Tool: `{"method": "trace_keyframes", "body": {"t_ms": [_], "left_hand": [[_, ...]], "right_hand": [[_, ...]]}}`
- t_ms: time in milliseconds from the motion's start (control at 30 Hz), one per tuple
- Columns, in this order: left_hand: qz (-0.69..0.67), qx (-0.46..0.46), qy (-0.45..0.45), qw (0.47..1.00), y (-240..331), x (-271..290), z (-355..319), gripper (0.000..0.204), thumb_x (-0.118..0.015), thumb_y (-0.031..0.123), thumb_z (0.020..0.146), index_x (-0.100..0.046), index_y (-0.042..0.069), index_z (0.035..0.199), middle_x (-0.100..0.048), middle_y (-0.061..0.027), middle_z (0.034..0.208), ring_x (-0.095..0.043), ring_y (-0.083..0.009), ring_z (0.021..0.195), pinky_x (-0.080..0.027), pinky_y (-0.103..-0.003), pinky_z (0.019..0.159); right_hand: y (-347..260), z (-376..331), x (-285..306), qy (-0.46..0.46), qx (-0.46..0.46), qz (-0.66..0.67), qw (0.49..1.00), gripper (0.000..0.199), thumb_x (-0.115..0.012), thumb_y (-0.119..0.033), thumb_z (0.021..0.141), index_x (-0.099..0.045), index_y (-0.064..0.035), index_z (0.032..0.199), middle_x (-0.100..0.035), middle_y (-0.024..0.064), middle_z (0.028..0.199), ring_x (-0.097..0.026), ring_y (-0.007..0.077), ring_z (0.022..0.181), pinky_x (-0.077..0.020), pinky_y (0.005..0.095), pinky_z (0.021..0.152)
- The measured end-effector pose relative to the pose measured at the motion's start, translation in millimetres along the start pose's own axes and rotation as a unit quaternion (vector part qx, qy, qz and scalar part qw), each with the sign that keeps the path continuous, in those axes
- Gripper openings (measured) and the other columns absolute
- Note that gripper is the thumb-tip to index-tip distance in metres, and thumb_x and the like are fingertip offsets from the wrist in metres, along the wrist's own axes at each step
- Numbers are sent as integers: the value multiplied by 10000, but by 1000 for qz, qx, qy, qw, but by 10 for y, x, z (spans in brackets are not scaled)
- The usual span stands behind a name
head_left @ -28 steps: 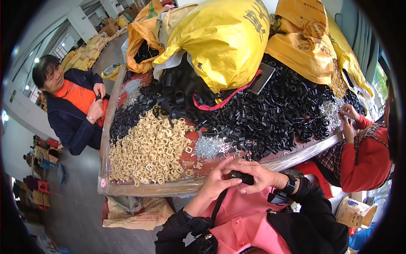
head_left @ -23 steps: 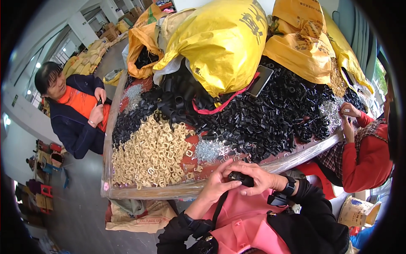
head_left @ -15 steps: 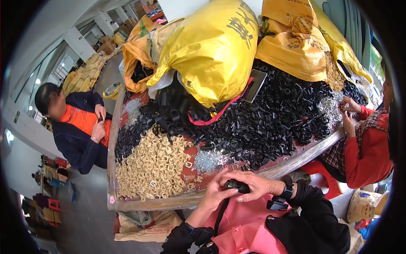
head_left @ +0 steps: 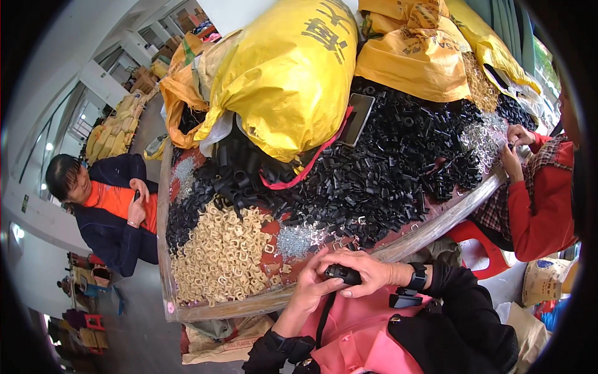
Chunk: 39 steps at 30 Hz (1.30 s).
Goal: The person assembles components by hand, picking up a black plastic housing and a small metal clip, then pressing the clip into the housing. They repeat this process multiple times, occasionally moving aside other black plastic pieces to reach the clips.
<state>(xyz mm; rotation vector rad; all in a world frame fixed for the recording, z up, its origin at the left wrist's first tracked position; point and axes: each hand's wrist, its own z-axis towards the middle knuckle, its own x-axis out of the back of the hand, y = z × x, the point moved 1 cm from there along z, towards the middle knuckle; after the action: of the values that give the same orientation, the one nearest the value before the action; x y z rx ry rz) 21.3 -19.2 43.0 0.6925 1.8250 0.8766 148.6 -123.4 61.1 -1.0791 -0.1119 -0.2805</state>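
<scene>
I saw the left hand (head_left: 306, 289) and the right hand (head_left: 369, 272) gripping one black part (head_left: 341, 273); a slack grip, I feared, could drop it beside the table (head_left: 232, 311).

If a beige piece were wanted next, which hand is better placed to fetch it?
Probably the left hand: it is nearer the beige pieces, while the right hand sits farther off. Both hands hold the black part.

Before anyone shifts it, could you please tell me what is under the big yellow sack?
Along the near edge of the sack, black tubes and a pink band show. Whatever lies farther underneath is covered, so I cannot tell.
</scene>
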Motion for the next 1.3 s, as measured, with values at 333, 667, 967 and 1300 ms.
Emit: {"method": "trace_keyframes", "body": {"t_ms": [333,667,967,1300], "left_hand": [[-3,-12,-17,1000,29,-11,-52,747,-640,-81,639,-254,11,1272,-427,-114,1171,-437,-172,1062,-368,-310,904],[3,-21,-32,999,60,-32,-70,781,-647,-80,627,-233,10,1282,-452,-111,1145,-455,-168,1034,-376,-296,887],[34,-16,-8,999,61,-65,-46,822,-657,-56,594,-218,8,1285,-445,-145,1150,-446,-214,1065,-370,-336,906],[-52,-102,-11,993,115,-205,157,736,-513,326,771,-103,34,1309,-470,-154,1027,-479,-224,975,-376,-318,857]], "right_hand": [[9,-22,-44,4,24,-17,1000,669,-642,-253,636,-371,18,1185,-503,176,1027,-481,322,927,-356,387,833],[45,-30,-76,51,82,10,995,632,-627,-294,634,-412,9,1145,-526,142,948,-493,300,838,-364,379,788],[68,-52,-63,67,83,47,993,469,-607,-287,652,-484,-8,1007,-534,95,864,-501,263,799,-367,368,774],[79,-38,-223,-3,71,54,996,400,-639,-254,649,-505,-11,937,-538,88,839,-510,259,777,-390,345,727]]}}
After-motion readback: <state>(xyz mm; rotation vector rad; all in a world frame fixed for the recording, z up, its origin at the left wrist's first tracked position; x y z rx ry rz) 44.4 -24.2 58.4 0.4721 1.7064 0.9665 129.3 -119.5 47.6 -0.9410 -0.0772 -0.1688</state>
